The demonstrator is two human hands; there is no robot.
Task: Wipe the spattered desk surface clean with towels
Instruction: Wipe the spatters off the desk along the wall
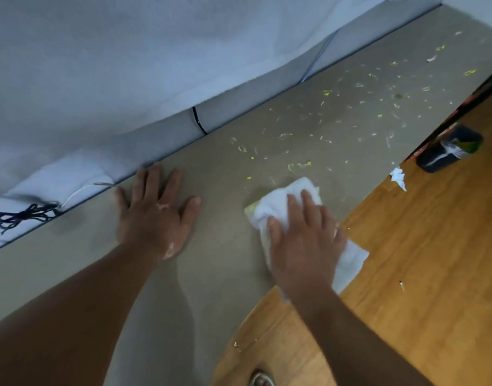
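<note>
Down on the wooden floor, off the worktop's front edge at the right, sits a dark round bin. Something white and green is in it, too blurred to name.

And here's the towel: white, bunched up, stained yellow-green along its left fold, lying near the front edge with one corner hanging out over it. The right hand is on top, fingers laid flat and slightly apart, pressing it down. The left hand is planted flat by the back edge, fingers spread, holding nothing.

Beyond the towel, yellow-green and whitish spatter runs toward the far right corner. A crumpled white scrap perches on the front edge. A dark cord lies tangled on white sheeting behind the back edge.
</note>
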